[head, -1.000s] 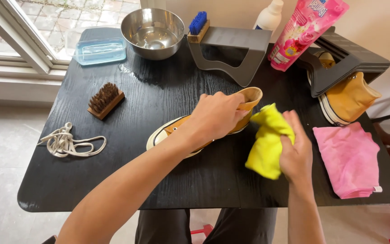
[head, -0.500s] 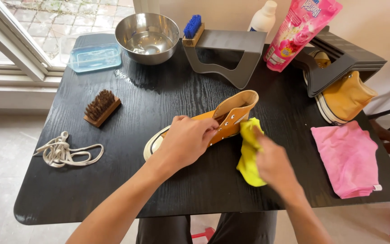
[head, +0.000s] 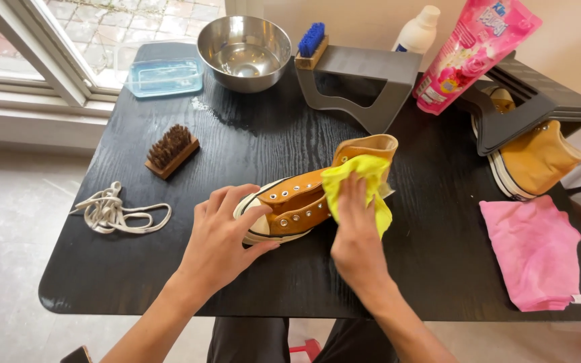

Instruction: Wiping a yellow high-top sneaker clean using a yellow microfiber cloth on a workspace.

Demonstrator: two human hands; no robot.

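Observation:
An orange high-top sneaker [head: 300, 202] without laces lies on its side in the middle of the black table [head: 270, 134]. My left hand [head: 226, 232] grips its white toe end and holds it down. My right hand [head: 356, 235] presses a yellow cloth [head: 364, 185] against the shoe's side and ankle part. The cloth hides part of the shoe's upper.
A wooden brush [head: 171, 150] and white laces [head: 112, 212] lie at the left. At the back stand a steel bowl [head: 243, 50], a blue lidded box [head: 165, 75], a grey stand [head: 364, 84] with a blue brush [head: 311, 40], a white bottle [head: 417, 30] and a pink pouch [head: 472, 54]. A second orange shoe [head: 536, 161] and a pink cloth [head: 536, 252] lie at the right.
My right hand brought the yellow cloth from beside the shoe onto its side. My left hand slid from the shoe's middle to its toe end.

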